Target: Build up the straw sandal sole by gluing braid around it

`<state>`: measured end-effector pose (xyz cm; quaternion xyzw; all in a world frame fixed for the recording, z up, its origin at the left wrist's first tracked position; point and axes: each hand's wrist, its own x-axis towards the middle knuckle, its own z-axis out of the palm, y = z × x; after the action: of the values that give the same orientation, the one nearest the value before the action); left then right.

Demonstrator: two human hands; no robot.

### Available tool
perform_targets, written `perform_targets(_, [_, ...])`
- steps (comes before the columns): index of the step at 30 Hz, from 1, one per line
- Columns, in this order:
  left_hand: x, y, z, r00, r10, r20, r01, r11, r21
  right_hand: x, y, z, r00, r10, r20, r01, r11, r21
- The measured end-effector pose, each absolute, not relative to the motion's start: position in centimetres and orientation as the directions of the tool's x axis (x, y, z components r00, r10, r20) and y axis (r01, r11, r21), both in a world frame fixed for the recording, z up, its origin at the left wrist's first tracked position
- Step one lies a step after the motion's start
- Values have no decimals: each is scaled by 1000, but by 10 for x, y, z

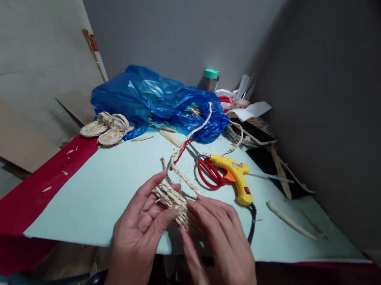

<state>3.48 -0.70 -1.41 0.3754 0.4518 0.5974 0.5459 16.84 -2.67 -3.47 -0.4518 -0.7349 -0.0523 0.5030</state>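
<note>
Between my two hands, above the table's near edge, is a small piece of woven straw braid, cream-coloured with rows side by side. My left hand pinches its left side with thumb and fingers. On the right side, my right hand grips it, fingers curled over the top and partly hiding it. A loose plaited straw cord runs from the piece away across the table toward a blue bag. Just beyond my right hand lie red-handled scissors and a yellow glue gun with a glue stick in its back.
A blue plastic bag sits against the wall, with a pair of straw slippers at its left. At the back right are a green-lidded jar, papers and a basket. Straw strips lie on the right side of the pale tabletop.
</note>
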Motion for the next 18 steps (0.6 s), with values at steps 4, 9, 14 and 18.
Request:
perform_targets(4, [26,-7,-9,-132,988,-82,-337,33,941,175,-27,-32,-91,618,781,670,618,-411])
perform_targets(9, [26,-2,2,-66,983,-173,-452,125,883,173,-27,-34,-70,606,792,696,599,-397])
perform_targets(14, [34,0,7,-68,984,-165,-459,116,881,173,-28,-37,-67,621,781,691,593,-413])
perform_targets(18, [36,1,7,-74,984,-162,-425,115,898,175,-29,-38,-70,629,775,688,593,-419])
